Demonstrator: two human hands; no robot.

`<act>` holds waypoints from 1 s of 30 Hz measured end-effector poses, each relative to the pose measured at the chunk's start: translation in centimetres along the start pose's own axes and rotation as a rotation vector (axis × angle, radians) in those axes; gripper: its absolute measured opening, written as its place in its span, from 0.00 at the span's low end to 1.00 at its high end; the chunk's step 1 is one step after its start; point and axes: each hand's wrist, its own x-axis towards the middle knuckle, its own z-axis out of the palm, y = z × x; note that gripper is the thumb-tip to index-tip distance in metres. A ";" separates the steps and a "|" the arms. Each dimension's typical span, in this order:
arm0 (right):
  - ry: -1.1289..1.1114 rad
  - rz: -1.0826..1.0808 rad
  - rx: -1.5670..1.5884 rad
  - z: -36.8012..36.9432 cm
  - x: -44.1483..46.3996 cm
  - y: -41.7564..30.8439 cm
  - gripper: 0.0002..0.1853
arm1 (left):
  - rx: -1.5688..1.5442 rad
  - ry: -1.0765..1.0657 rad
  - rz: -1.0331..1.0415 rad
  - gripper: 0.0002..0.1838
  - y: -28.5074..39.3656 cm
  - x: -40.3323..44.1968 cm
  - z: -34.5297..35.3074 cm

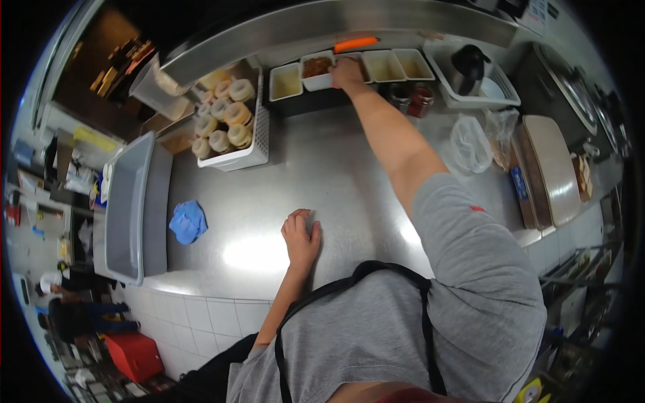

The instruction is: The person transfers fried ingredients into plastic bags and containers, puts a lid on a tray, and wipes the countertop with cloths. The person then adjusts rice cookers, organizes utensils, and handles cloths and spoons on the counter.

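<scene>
My left hand (300, 240) rests on the steel worktop (336, 168), its fingers loosely bent and the thumb apart, holding nothing. At the back, my right hand (346, 72) reaches to a row of white food containers. Its fingers are closed at the edge of one white container (367, 68), partly covering it. Just left of the hand stands a white container with brown food (317, 70). Farther left is another container (286, 83) with pale contents. Two more containers (385, 66) hold yellowish contents on the right. An orange-handled tool (357, 44) lies behind the row.
A white basket (234, 160) of squeeze bottles stands at left, near a grey tub (140, 208) and a crumpled blue cloth (188, 221). Jars (420, 99), plastic bags (470, 144) and a white bin with a black-lidded jug (470, 67) are right. A steel shelf (336, 30) overhangs the back.
</scene>
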 end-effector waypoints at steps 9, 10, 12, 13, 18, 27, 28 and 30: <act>0.204 -0.211 0.135 -7.5 -7.7 5.6 0.13 | 0.016 -0.013 0.015 0.18 0.1 0.2 0.2; 0.337 -0.207 0.108 -11.2 -10.5 6.0 0.11 | 0.026 0.005 0.024 0.17 0.3 0.3 0.1; 0.572 -0.063 -0.238 -17.5 -13.5 8.9 0.19 | 0.032 0.016 0.037 0.16 0.4 0.1 0.0; 0.652 -0.059 -0.324 -19.6 -14.6 12.3 0.26 | 0.039 0.019 0.039 0.16 0.5 0.2 0.1; 0.409 0.309 -0.627 -23.5 -21.9 17.7 0.27 | 0.043 -0.020 -0.001 0.17 0.1 0.0 0.4; 0.156 -0.209 -0.045 -16.1 -28.2 13.7 0.12 | -0.853 -0.220 -0.238 0.25 6.6 2.1 3.1; 0.046 -0.273 0.064 -15.5 -29.1 11.7 0.11 | -0.978 -0.305 -0.360 0.27 8.1 2.8 3.4; -0.137 -0.380 0.164 -14.6 -30.9 8.7 0.10 | -1.105 -0.388 -0.488 0.30 10.7 4.0 4.1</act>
